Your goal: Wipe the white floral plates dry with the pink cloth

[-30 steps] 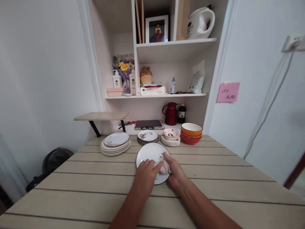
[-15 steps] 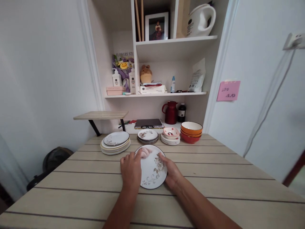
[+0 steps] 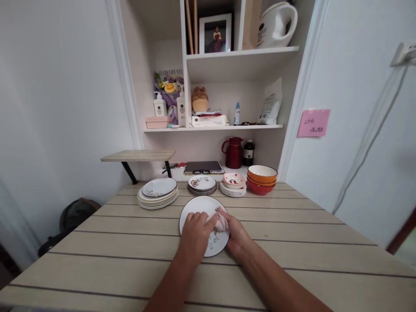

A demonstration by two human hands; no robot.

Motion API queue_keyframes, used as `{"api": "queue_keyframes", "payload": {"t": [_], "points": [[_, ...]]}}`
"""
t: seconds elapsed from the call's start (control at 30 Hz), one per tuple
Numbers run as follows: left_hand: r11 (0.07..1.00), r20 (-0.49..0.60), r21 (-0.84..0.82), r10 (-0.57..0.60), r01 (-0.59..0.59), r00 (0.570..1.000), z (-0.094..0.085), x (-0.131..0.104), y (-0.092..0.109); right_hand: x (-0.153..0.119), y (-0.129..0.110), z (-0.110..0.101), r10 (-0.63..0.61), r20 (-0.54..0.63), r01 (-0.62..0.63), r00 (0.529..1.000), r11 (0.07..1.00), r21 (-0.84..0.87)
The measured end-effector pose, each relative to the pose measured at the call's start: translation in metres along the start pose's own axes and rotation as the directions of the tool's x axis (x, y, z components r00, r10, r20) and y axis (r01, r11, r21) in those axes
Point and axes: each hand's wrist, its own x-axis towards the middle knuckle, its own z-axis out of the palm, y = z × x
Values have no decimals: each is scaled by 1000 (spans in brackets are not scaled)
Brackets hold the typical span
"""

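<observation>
Your plate [image 3: 199, 208] lies flat on the table [image 3: 292, 242], just ahead of both hands. Left hand [image 3: 194, 234] presses its near-left part, fingers curled over a pink cloth [image 3: 222, 222]. Right hand [image 3: 238, 236] steadies the right rim, fingers loosely bent. Half a second ago the cloth was at the far-left rim; now it's right of centre.

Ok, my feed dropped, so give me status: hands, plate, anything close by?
Left hand flat on white plate. Right hand at plate's right edge, pink cloth between both hands. Plate stacks and bowls behind, apart.
</observation>
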Motion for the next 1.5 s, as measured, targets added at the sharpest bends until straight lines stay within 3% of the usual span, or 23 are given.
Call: {"api": "queue_keyframes", "payload": {"t": [0.1, 0.17, 0.27, 0.37, 0.47, 0.57, 0.7, 0.8, 0.87, 0.97, 1.03, 1.17, 1.23, 1.37, 1.5], "points": [[997, -10, -19, -69, 69, 998, -2, 1, -3, 0, 7, 2, -8, 37, 9, 999, 1000, -19], [983, -11, -9, -183, 182, 983, -5, 2, -7, 0, 9, 4, -24, 46, 25, 999, 999, -33], [923, -25, 45, -381, 382, 924, -9, 2, -14, -1, 10, 6, -35, 45, 37, 998, 998, -56], [880, -32, 104, -462, 463, 886, -11, 1, -18, -2, 12, 7, -26, 32, 28, 999, 998, -49], [874, -8, 140, -468, 465, 883, -9, 1, -18, 1, 10, 4, -36, -15, 36, 999, 999, -8], [906, 43, 122, -412, 405, 910, -4, 0, -13, 4, 3, 0, -63, -73, 67, 995, 997, 45], [979, 131, -8, -200, 203, 971, 1, 0, -3, 3, -8, -2, -74, -85, 80, 994, 995, 67], [994, 157, -104, -26, 42, 987, 3, -1, 4, 0, -8, -2, -41, -73, 43, 996, 999, 22], [994, 135, -106, 9, 5, 991, 3, -1, 7, -1, -5, -1, -1, -51, 0, 999, 1000, -27], [996, 91, -50, -64, 69, 994, 1, 0, 5, -2, 1, 1, 38, 4, -38, 999, 997, -65], [985, 67, -7, -174, 175, 983, -2, 2, 1, -1, 4, 2, 37, 27, -36, 999, 998, -54], [884, 23, 60, -465, 463, 885, -9, 3, -11, 0, 7, 4, -17, 9, 17, 1000, 999, -29], [848, 26, 73, -528, 525, 849, -12, 3, -15, 1, 7, 3, -35, -16, 35, 999, 999, -32], [853, 59, 101, -520, 513, 852, -11, 2, -15, 2, 5, 1, -44, -51, 44, 998, 999, -8], [938, 137, 34, -347, 346, 928, -6, 2, -3, 2, -5, -2, -47, -69, 50, 997, 998, 36]]}}
